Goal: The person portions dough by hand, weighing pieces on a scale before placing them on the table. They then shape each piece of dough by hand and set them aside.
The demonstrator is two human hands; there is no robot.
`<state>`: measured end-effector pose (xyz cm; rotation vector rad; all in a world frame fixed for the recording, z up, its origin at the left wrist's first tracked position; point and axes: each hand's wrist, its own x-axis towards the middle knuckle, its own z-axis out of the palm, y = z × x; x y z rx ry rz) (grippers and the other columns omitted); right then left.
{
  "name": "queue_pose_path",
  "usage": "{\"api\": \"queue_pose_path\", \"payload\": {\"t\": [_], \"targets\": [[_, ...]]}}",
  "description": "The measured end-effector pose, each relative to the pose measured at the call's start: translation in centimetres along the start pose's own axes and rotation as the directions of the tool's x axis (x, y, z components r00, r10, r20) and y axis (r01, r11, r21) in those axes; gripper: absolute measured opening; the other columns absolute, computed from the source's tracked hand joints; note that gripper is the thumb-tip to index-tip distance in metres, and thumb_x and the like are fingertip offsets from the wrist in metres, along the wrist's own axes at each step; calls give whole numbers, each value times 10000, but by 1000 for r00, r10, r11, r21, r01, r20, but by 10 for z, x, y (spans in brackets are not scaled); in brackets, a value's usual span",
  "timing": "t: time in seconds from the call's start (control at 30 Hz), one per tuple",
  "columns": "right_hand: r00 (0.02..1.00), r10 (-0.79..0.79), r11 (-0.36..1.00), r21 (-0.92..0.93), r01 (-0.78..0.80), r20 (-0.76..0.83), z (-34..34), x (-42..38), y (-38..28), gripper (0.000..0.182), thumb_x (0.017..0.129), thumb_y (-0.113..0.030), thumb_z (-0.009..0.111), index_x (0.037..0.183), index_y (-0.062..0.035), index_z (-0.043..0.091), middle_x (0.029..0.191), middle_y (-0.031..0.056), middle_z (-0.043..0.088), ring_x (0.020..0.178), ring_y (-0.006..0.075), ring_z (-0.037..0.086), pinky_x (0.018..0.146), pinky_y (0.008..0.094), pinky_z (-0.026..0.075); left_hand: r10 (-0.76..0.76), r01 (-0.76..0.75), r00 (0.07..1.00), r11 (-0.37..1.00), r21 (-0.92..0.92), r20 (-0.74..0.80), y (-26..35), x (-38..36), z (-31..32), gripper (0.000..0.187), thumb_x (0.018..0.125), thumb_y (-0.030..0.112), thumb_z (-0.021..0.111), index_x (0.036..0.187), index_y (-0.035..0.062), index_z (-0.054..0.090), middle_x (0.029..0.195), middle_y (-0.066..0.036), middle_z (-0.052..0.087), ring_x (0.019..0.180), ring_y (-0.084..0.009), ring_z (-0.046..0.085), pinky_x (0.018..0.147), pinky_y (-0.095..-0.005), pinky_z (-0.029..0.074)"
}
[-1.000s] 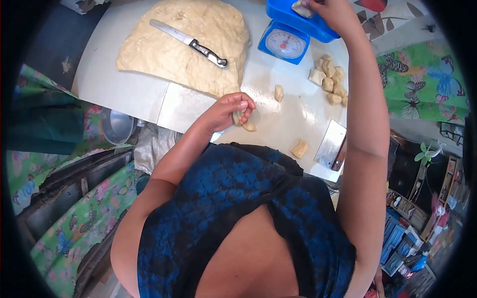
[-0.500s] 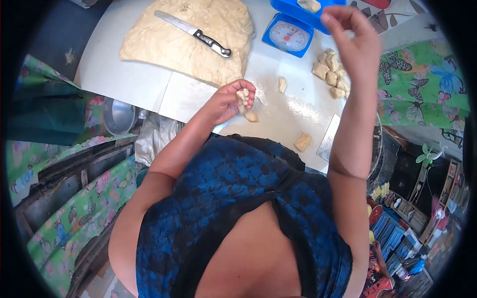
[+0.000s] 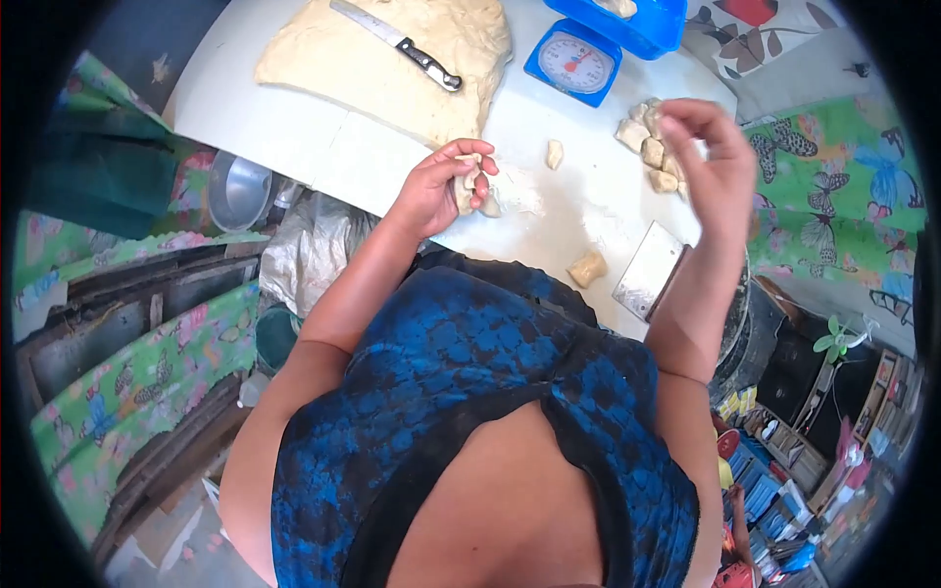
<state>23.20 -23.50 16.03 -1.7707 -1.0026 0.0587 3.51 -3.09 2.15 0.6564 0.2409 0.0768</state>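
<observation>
My left hand [image 3: 443, 188] is closed around small pieces of pale dough [image 3: 465, 194] near the front edge of the table. Another bit of dough [image 3: 490, 204] lies just under its fingers. My right hand [image 3: 714, 162], slightly blurred, hovers by a pile of cut dough pieces [image 3: 663, 181] with thumb and fingers apart and nothing visible between them. Beyond it stands a blue kitchen scale [image 3: 576, 63], its blue pan [image 3: 647, 35] holding a piece of dough [image 3: 619, 8]. One small dough piece [image 3: 555, 155] lies mid-table, and a larger lump [image 3: 587, 269] sits near the front edge.
A large dough slab [image 3: 382, 83] covers the table's far left, with a black-handled knife [image 3: 407, 49] resting on it. A metal dough scraper [image 3: 649, 272] lies beside my right forearm. Below the table's left side are a metal basin [image 3: 238, 192] and a plastic bag [image 3: 304, 250].
My right hand has come down from beside the scale pan to the dough pile. My left hand stays near the same place, still gripping dough. The view has shifted slightly.
</observation>
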Motion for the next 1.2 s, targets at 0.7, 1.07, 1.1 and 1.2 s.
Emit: {"api": "queue_pose_path", "payload": {"t": [0.7, 1.07, 1.1, 1.2], "targets": [[884, 140, 866, -488, 109, 446, 16, 191, 32, 578, 672, -77, 690, 1215, -22, 501, 1049, 161, 614, 932, 244, 595, 797, 334, 482, 181, -182, 983, 983, -26, -24, -8, -14, -22, 223, 902, 169, 476, 1044, 7, 535, 829, -75, 578, 670, -148, 542, 596, -244, 459], [949, -117, 939, -280, 202, 294, 18, 184, 37, 391, 678, -37, 683, 1040, -21, 537, 898, 104, 602, 837, 188, 584, 720, 296, 484, 86, -87, 996, 995, -42, -23, -3, -13, -18, 240, 912, 176, 464, 1062, -4, 516, 861, -89, 563, 660, -148, 529, 583, -253, 451], [968, -158, 967, -167, 192, 197, 12, 180, 35, 359, 693, -11, 661, 1030, -31, 538, 893, 98, 598, 841, 174, 585, 721, 282, 483, 81, -82, 996, 996, -26, -28, -3, -13, -17, 246, 911, 182, 466, 1066, -3, 516, 859, -87, 563, 660, -150, 529, 586, -256, 451], [984, -175, 984, -34, 175, -9, 8, 159, 15, 345, 729, 39, 620, 1044, -70, 528, 896, 105, 594, 863, 169, 596, 744, 265, 489, 75, -75, 997, 997, -8, 6, -3, -13, -21, 268, 905, 209, 479, 1082, 10, 514, 871, -87, 561, 677, -161, 531, 626, -268, 452]]}}
